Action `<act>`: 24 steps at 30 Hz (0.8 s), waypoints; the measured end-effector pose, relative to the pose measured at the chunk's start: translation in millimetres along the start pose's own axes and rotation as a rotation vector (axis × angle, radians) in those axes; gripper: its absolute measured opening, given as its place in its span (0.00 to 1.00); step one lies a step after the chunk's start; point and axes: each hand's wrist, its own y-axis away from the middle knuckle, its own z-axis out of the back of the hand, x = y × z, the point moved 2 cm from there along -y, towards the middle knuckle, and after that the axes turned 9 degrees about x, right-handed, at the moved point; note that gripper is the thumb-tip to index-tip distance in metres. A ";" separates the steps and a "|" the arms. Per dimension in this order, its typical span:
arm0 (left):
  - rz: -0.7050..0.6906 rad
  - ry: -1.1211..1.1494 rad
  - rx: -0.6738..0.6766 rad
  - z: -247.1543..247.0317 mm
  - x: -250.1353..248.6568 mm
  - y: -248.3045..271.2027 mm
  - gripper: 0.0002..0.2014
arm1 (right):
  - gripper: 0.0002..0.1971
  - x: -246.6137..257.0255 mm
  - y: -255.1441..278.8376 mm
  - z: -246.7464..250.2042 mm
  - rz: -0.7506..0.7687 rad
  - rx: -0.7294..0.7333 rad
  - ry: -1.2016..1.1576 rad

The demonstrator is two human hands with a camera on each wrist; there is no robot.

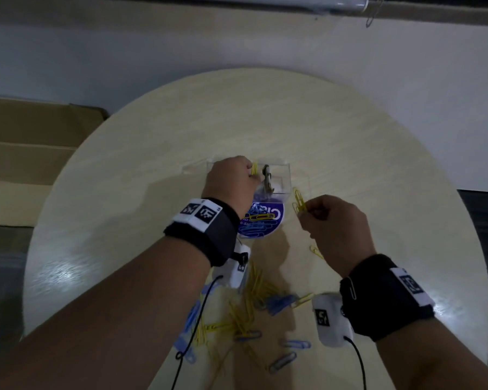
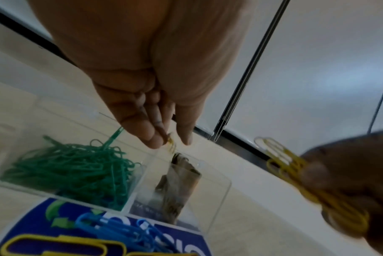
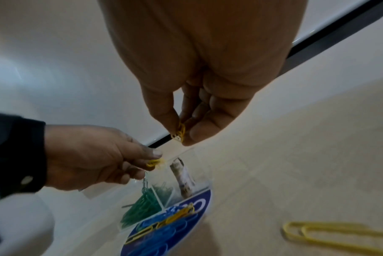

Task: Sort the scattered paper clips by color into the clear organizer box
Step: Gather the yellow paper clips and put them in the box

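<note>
Centrally on the round pale counter (image 1: 158, 153) stands the clear organizer box (image 1: 284, 175), its walls transparent and hard to trace in the dim head view. One compartment holds a mass of green clips (image 2: 72, 169); the one to its right holds a crumpled brownish paper roll (image 2: 177, 187), standing tilted. A blue printed label (image 1: 276, 218) lies on the near part of the box, with blue clips (image 3: 164, 233) and one long yellow clip (image 1: 262, 216) at it — whether above or beneath the label cannot be told.

Left hand (image 1: 231, 184): poised over the far side of the box, grip clamped on a few yellow clips (image 1: 254, 168), pinched between thumb and fingertips (image 2: 155, 140) just above the box rim.

Right hand (image 1: 335, 223): raised to the right of the box, apart from it, grip closed on a small bunch of yellow clips (image 1: 298, 202) that project leftward from thumb and forefinger.

Near edge of the counter: a scattered heap of yellow and blue paper clips (image 1: 245, 313), unsorted, lying between the two forearms. A further yellow clip (image 1: 316, 251) lies just beside the right wrist. Both wrists carry black bands with printed markers and white camera units. A cardboard box (image 1: 26, 153) sits off the counter at far left.
</note>
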 end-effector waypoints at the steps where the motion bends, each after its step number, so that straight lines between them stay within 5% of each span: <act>1: -0.002 -0.047 0.008 -2.6 -0.3 -0.4 0.15 | 0.03 3.4 -3.8 1.5 0.009 -0.007 0.014; 5: -0.074 -0.157 -0.077 4.5 -0.8 7.5 0.15 | 0.04 20.4 -24.1 0.2 0.026 0.008 0.041; 14: -0.023 0.074 -0.184 38.5 39.6 61.6 0.12 | 0.11 65.6 -71.2 -30.4 -0.008 0.169 0.129; 20: -0.039 0.016 -0.040 26.1 71.3 99.7 0.11 | 0.05 55.4 -41.9 -21.8 0.079 -0.030 0.035; 24: -0.180 -0.179 0.096 4.9 80.1 89.9 0.14 | 0.08 23.4 -12.4 -38.0 0.125 0.098 0.260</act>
